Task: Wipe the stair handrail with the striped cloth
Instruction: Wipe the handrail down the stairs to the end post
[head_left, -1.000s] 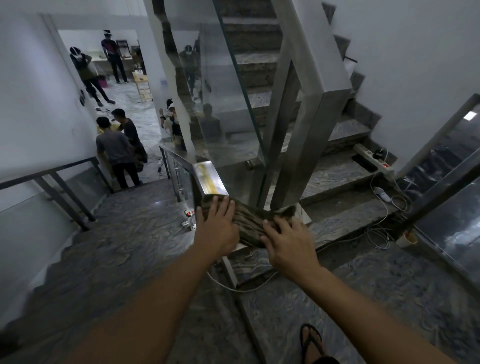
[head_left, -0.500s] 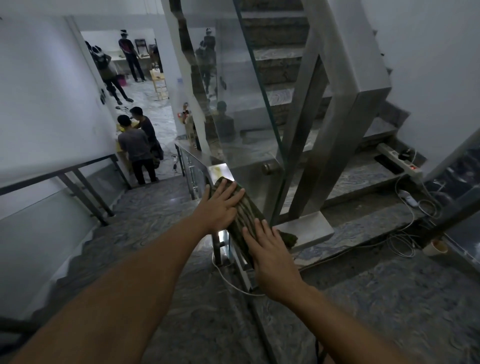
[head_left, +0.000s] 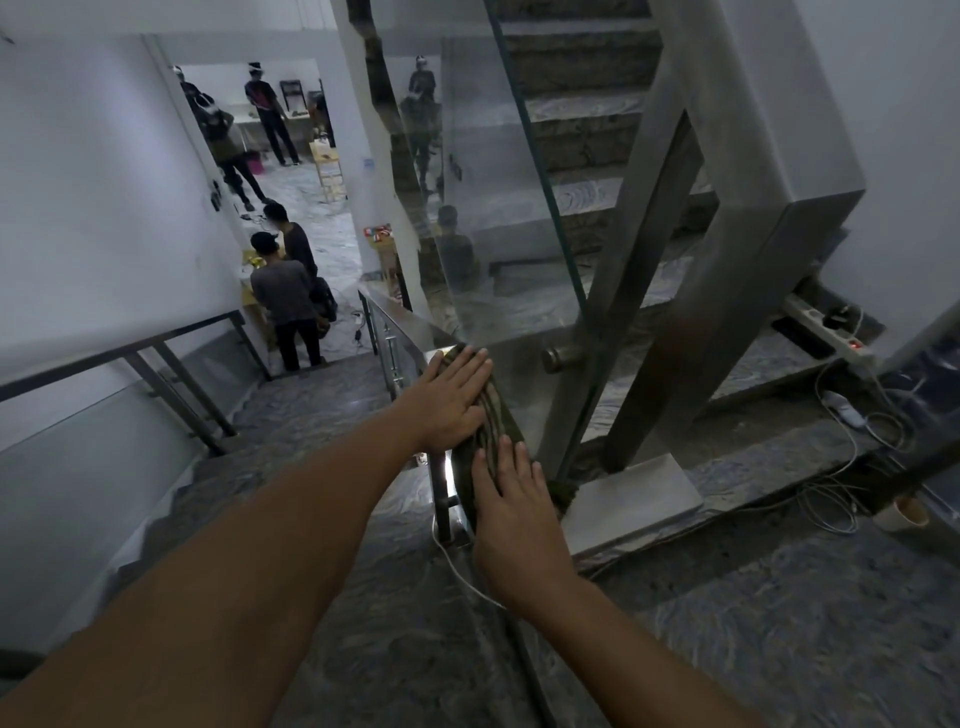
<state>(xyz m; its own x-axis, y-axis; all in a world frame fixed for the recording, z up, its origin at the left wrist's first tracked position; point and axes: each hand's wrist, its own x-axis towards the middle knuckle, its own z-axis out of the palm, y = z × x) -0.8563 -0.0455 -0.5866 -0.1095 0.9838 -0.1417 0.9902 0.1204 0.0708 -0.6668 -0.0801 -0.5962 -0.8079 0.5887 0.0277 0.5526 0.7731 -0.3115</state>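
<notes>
On handrail (head_left: 400, 317): striped cloth (head_left: 493, 415), left hand (head_left: 452, 400), right hand (head_left: 519, 514) both flat, fingers spread, pressing it.

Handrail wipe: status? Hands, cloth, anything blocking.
Left hand and right hand flat, open, pressing striped cloth on handrail. Glass panel close beside; rail ahead unobstructed.

Striped cloth (head_left: 493, 415) — dark, bunched lengthwise, draped along the shiny metal handrail (head_left: 415, 325)
</notes>
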